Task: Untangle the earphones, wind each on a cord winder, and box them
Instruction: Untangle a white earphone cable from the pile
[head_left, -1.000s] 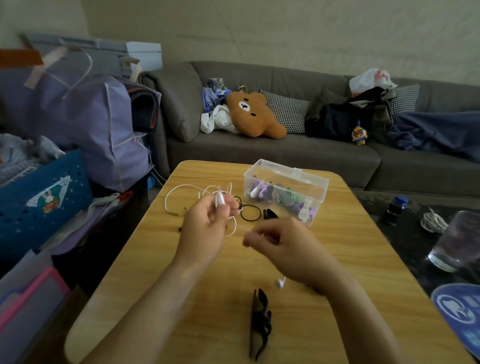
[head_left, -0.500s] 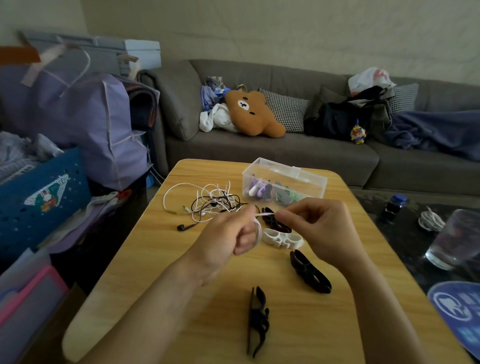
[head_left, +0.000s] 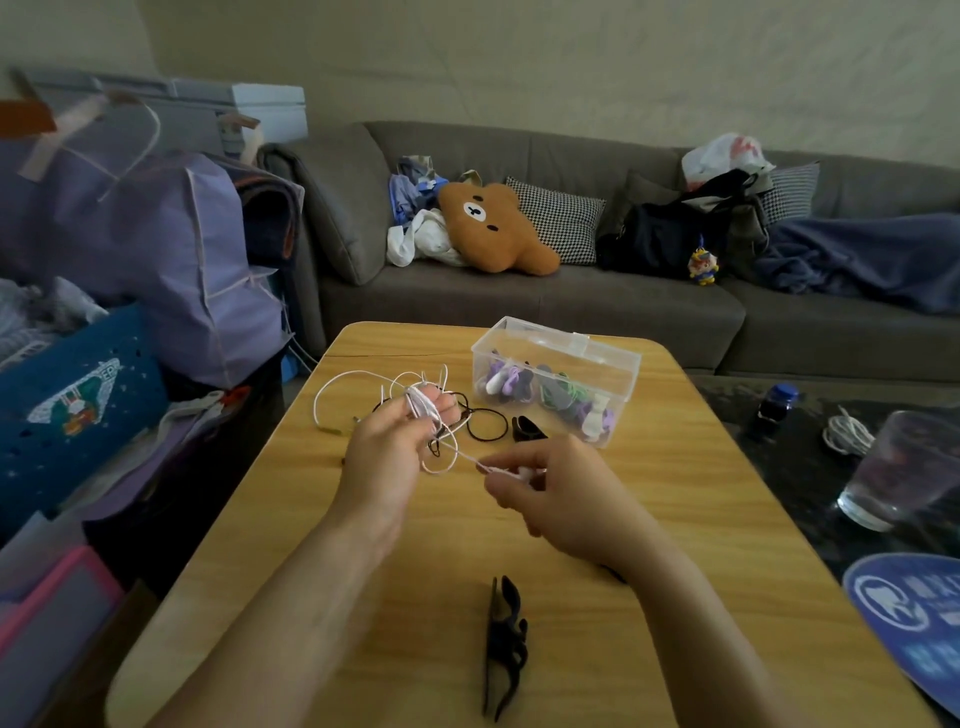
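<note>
My left hand holds a white cord winder with white earphone cord looped on it, raised above the wooden table. My right hand pinches the same white cord near its end, pulled taut between the hands. Black earphone cord lies tangled on the table behind my hands. A black cord winder lies near the front edge; another black winder sits by the clear plastic box, which holds several wound earphones.
A grey sofa with cushions, a bear plush and bags stands behind the table. Purple bags and a blue basket crowd the left. A dark side table at right carries a glass, a small bottle and a coiled cable.
My left hand rose back toward the tangle with the winder and cord. My right hand dropped lower and now covers the white and black winders seen on the table half a second ago.
</note>
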